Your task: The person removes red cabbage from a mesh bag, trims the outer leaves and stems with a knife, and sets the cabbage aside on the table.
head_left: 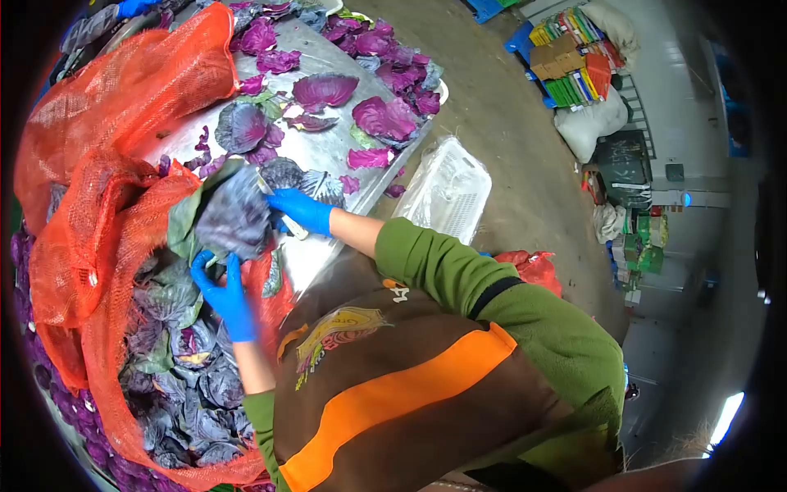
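A red cabbage point(234, 215) with loose outer leaves is held over the table's near edge, between my two blue-gloved hands. My left hand point(223, 293) grips its underside with bent fingers, above the open red mesh bag point(111, 361). My right hand point(302, 210) is closed at the cabbage's right side, around a tool with a pale handle point(293, 228); its blade cannot be made out. Several dark cabbages point(197, 394) fill the mesh bag. Purple leaves point(325, 90) lie on the metal table point(305, 41) beyond my hands.
Another red mesh bag point(156, 66) lies across the table's far left. A white plastic basket point(449, 187) stands right of the table. A red bag point(533, 269) is on the floor. Stacked crates point(566, 70) and white sacks point(592, 123) are further back. A purple leaf pile point(393, 61) covers the far table edge.
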The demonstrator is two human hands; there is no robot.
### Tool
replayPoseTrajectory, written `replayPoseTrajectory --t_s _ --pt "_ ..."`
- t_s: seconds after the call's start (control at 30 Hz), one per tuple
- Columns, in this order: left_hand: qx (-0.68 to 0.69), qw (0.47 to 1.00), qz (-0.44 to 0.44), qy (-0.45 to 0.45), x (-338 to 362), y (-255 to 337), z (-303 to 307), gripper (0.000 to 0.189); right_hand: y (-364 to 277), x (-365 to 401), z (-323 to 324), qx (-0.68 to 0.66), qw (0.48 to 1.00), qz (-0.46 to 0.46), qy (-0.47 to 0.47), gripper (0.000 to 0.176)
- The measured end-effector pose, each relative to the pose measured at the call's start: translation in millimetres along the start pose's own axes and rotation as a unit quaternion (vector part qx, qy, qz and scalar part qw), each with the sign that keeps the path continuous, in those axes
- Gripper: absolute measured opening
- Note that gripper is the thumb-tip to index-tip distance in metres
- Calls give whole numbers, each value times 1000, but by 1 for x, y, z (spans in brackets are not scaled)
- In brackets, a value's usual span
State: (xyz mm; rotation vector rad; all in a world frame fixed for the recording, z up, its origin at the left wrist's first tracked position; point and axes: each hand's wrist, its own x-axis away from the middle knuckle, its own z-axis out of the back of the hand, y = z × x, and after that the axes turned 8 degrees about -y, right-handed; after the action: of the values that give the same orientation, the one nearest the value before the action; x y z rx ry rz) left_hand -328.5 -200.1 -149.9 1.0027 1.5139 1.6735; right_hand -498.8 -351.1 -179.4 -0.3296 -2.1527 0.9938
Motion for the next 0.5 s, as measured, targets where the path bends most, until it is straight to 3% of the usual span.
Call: replayPoseTrajectory --t_s 0.03,0.07,0.1,0.13,0.17,0.23,0.3,0.37,0.43,0.5 --pt "-116 992 -41 -37 -4 9 1 60 29 -12 28 -44 998 -35 -28 30" --pt "-140 986 -83 -39 -10 14 -6 62 59 -20 53 249 960 116 -51 28" --pt "-137 986 -84 -42 -22 17 -14 62 51 -13 48 514 817 252 -70 27" --pt "-239 956 -159 -66 -38 20 -23 67 52 -4 34 187 979 -41 70 29" --pt "-338 908 -231 -89 -52 21 -32 73 51 3 27 153 980 -61 114 31" --pt "-309 925 -97 -199 -76 -5 -43 89 67 -11 56 210 974 -80 38 40" --pt "-336 907 -63 -247 -97 -2 -53 100 39 -4 58 141 986 -2 88 33" --pt "-360 885 80 -285 -108 24 -63 104 30 -28 105 129 984 -46 112 32" --pt "-364 885 55 -286 -111 7 -64 105 -3 -31 144 229 958 -94 144 31" --pt "-322 879 117 -331 -112 13 -73 102 -26 -33 183 207 961 -13 186 33"
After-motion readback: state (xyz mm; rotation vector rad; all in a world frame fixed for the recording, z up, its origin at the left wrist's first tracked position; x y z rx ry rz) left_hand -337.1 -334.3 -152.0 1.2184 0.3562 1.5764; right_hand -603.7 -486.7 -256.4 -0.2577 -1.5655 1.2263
